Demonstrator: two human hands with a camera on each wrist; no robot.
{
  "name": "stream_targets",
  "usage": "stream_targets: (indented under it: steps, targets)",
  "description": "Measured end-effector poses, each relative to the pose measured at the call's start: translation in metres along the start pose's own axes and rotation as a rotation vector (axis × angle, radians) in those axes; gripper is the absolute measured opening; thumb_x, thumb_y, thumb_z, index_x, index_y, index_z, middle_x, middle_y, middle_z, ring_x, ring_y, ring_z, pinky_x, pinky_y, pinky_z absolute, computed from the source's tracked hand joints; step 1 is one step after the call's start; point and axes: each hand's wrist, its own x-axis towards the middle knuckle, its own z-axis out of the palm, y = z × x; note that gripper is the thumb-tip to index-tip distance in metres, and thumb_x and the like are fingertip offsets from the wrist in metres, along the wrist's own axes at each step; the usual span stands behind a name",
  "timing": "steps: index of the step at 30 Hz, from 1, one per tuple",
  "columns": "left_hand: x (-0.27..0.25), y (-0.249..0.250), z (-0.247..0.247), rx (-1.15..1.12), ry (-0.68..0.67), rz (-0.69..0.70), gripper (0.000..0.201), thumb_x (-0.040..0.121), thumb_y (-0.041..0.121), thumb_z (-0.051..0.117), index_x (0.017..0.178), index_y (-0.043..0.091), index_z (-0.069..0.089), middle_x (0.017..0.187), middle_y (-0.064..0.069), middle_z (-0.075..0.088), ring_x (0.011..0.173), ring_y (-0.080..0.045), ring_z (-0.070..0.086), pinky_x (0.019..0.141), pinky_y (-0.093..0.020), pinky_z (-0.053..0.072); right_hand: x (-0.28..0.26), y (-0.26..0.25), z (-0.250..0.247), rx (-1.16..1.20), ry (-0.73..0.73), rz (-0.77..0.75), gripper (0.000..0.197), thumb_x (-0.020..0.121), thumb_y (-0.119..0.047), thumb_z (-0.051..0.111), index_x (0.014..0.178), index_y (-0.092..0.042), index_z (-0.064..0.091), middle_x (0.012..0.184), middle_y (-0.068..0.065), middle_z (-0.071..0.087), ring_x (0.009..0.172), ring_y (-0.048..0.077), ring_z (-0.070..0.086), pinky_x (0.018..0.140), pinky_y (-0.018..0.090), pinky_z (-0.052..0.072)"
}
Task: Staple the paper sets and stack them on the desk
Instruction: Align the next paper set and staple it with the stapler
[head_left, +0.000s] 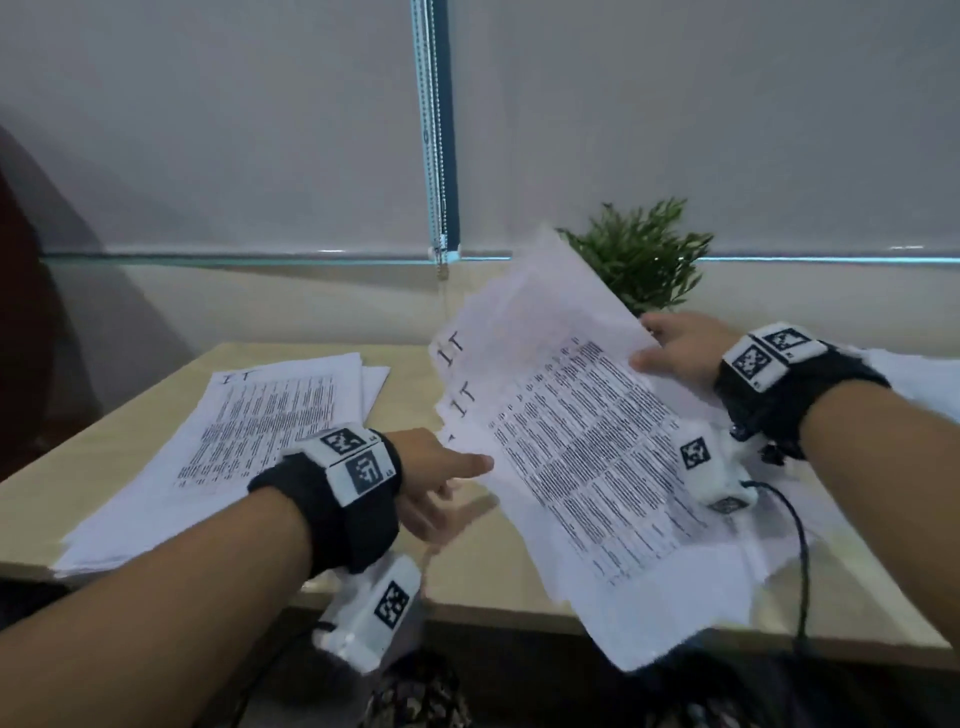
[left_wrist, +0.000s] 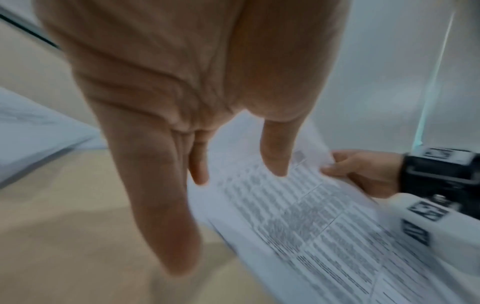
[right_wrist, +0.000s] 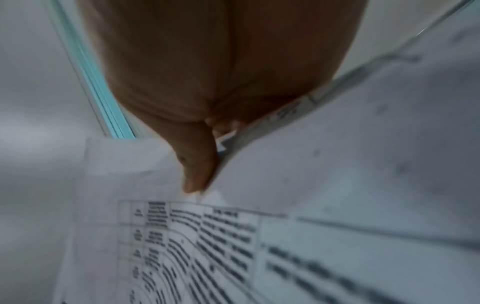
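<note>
My right hand (head_left: 647, 343) pinches the right edge of a fanned bunch of printed sheets (head_left: 571, 441) and holds it tilted above the desk (head_left: 493, 597). In the right wrist view the thumb (right_wrist: 197, 164) presses on the top sheet (right_wrist: 337, 185). My left hand (head_left: 462, 478) hovers at the bunch's left edge with fingers straight, holding nothing. The left wrist view shows its fingers (left_wrist: 168, 205) hanging over the desk beside the sheets (left_wrist: 311, 226). A second pile of printed paper (head_left: 249, 431) lies flat on the desk at the left. No stapler shows in any view.
A small green plant (head_left: 644, 254) stands at the back of the desk behind the held sheets. More white paper (head_left: 924, 374) lies at the far right. A black cable (head_left: 800, 545) runs over the desk's front right. Window blinds hang behind the desk.
</note>
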Motion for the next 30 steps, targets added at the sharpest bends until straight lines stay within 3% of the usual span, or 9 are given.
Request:
stream_targets:
  steps: [2, 5, 6, 10, 13, 17, 21, 26, 30]
  targets:
    - [0.006, 0.016, -0.011, -0.057, 0.125, 0.065, 0.073, 0.082, 0.047, 0.063, 0.134, 0.001, 0.04, 0.129, -0.015, 0.051, 0.084, -0.025, 0.064, 0.076, -0.043, 0.058, -0.009, -0.002, -0.021, 0.166, 0.147, -0.054, 0.031, 0.089, -0.017, 0.062, 0.118, -0.011, 0.057, 0.107, 0.005, 0.063, 0.096, 0.023, 0.061, 0.08, 0.028, 0.042]
    - [0.011, 0.05, -0.027, -0.337, 0.266, 0.261, 0.082, 0.08, 0.044, 0.067, 0.143, 0.007, 0.028, 0.139, -0.012, 0.045, 0.108, -0.026, 0.055, 0.088, -0.041, 0.052, -0.016, -0.005, -0.041, 0.485, 0.307, -0.106, 0.03, 0.089, -0.011, 0.061, 0.118, -0.011, 0.056, 0.106, 0.003, 0.065, 0.085, 0.014, 0.063, 0.068, 0.014, 0.05]
    - [0.011, 0.063, -0.032, -0.432, 0.295, 0.335, 0.085, 0.079, 0.042, 0.069, 0.144, 0.01, 0.025, 0.139, -0.01, 0.045, 0.109, -0.025, 0.054, 0.089, -0.041, 0.05, -0.019, -0.008, -0.045, 0.582, 0.33, -0.116, 0.033, 0.089, -0.012, 0.061, 0.122, -0.01, 0.054, 0.11, 0.004, 0.065, 0.088, 0.014, 0.064, 0.07, 0.012, 0.051]
    - [0.016, 0.097, -0.047, -0.664, 0.461, 0.612, 0.055, 0.083, 0.019, 0.068, 0.13, 0.01, 0.041, 0.121, -0.015, 0.061, 0.096, -0.025, 0.059, 0.094, -0.047, 0.047, -0.023, -0.013, -0.041, 0.712, 0.356, -0.094, 0.05, 0.091, -0.017, 0.059, 0.137, -0.014, 0.039, 0.128, 0.001, 0.057, 0.114, 0.02, 0.055, 0.103, 0.039, 0.04]
    - [0.015, 0.104, -0.05, -0.612, 0.594, 0.691, 0.041, 0.081, 0.013, 0.068, 0.118, 0.007, 0.052, 0.116, -0.015, 0.064, 0.101, -0.027, 0.062, 0.097, -0.047, 0.048, -0.022, -0.015, -0.032, 0.717, 0.441, -0.066, 0.057, 0.09, -0.009, 0.059, 0.138, -0.012, 0.029, 0.121, 0.001, 0.054, 0.11, 0.02, 0.054, 0.103, 0.038, 0.041]
    - [0.016, 0.104, -0.039, -0.463, 0.557, 0.698, 0.027, 0.088, 0.014, 0.061, 0.113, 0.007, 0.055, 0.11, -0.011, 0.064, 0.103, -0.028, 0.06, 0.094, -0.041, 0.048, -0.022, -0.022, -0.024, 0.704, 0.458, -0.043, 0.063, 0.089, -0.006, 0.06, 0.139, -0.01, 0.022, 0.116, 0.001, 0.051, 0.095, 0.016, 0.056, 0.088, 0.028, 0.041]
    - [0.021, 0.107, -0.033, -0.521, 0.547, 0.695, 0.025, 0.092, 0.01, 0.053, 0.117, 0.01, 0.054, 0.111, -0.009, 0.061, 0.11, -0.031, 0.058, 0.1, -0.047, 0.045, -0.019, -0.03, -0.017, 0.675, 0.488, -0.063, 0.051, 0.093, -0.006, 0.053, 0.137, -0.011, 0.028, 0.129, 0.004, 0.053, 0.11, 0.019, 0.053, 0.094, 0.029, 0.039]
    - [0.015, 0.123, -0.046, -0.517, 0.578, 0.762, 0.032, 0.094, 0.021, 0.051, 0.125, 0.012, 0.049, 0.12, -0.008, 0.062, 0.109, -0.028, 0.059, 0.099, -0.047, 0.046, -0.012, -0.038, -0.032, 0.76, 0.634, -0.085, 0.05, 0.09, -0.005, 0.055, 0.133, -0.013, 0.032, 0.113, -0.002, 0.053, 0.096, 0.017, 0.055, 0.081, 0.026, 0.039]
    - [0.008, 0.145, -0.052, -0.554, 0.615, 0.861, 0.03, 0.095, 0.016, 0.047, 0.124, 0.011, 0.047, 0.115, -0.008, 0.06, 0.102, -0.026, 0.058, 0.088, -0.037, 0.047, -0.002, -0.042, -0.044, 0.693, 0.749, -0.109, 0.02, 0.092, -0.014, 0.053, 0.11, -0.019, 0.048, 0.091, -0.015, 0.056, 0.087, 0.013, 0.055, 0.072, 0.023, 0.04]
